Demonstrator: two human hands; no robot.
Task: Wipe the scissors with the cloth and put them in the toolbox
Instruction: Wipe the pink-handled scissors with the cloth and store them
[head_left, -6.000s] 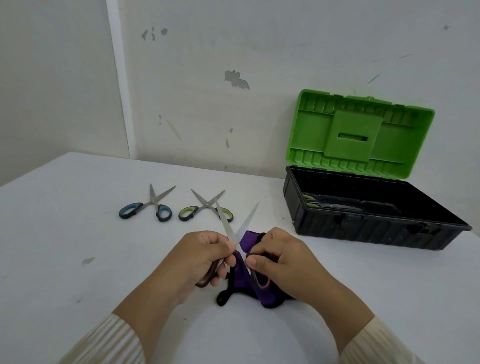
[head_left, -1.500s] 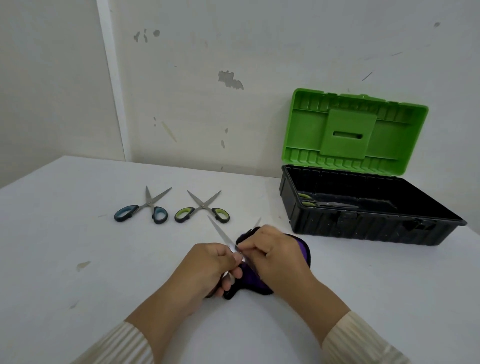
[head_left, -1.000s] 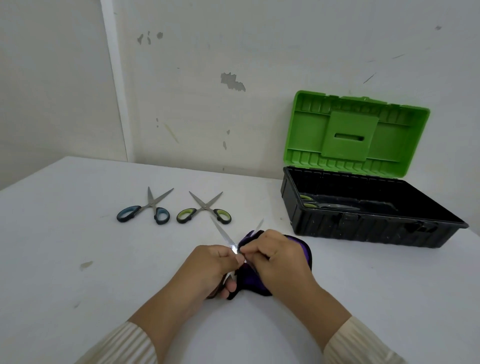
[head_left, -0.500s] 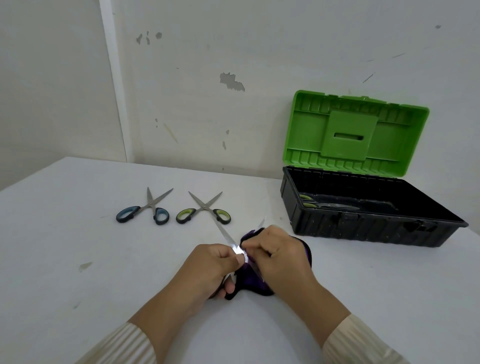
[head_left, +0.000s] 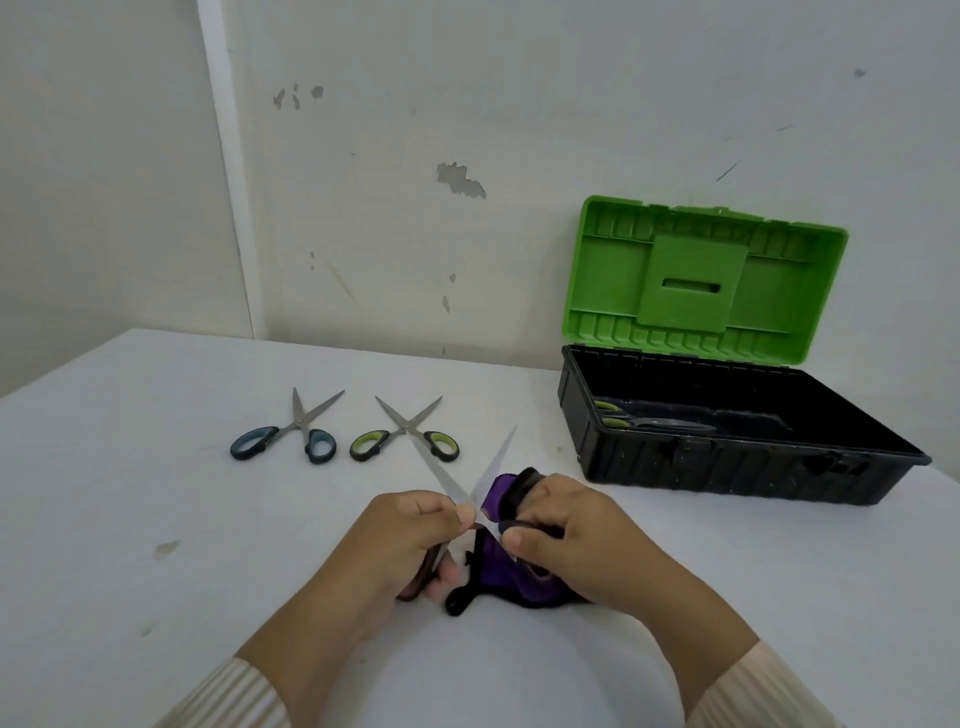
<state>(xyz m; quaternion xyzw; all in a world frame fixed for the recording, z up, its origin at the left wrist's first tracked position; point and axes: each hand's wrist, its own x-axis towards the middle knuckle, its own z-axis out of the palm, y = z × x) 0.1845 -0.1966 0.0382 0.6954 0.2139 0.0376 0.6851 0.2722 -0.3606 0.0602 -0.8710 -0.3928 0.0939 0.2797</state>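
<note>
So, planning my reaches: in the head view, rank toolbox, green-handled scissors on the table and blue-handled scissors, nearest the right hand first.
1. Toolbox, just beyond the right hand, to its right.
2. Green-handled scissors, on the table ahead-left.
3. Blue-handled scissors, farthest left.

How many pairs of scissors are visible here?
4. A blue-handled pair and a green-handled pair lie on the table; an open pair is gripped by the left hand, against the purple cloth in the right hand; a fourth pair lies in the toolbox. More may hide inside.
</note>
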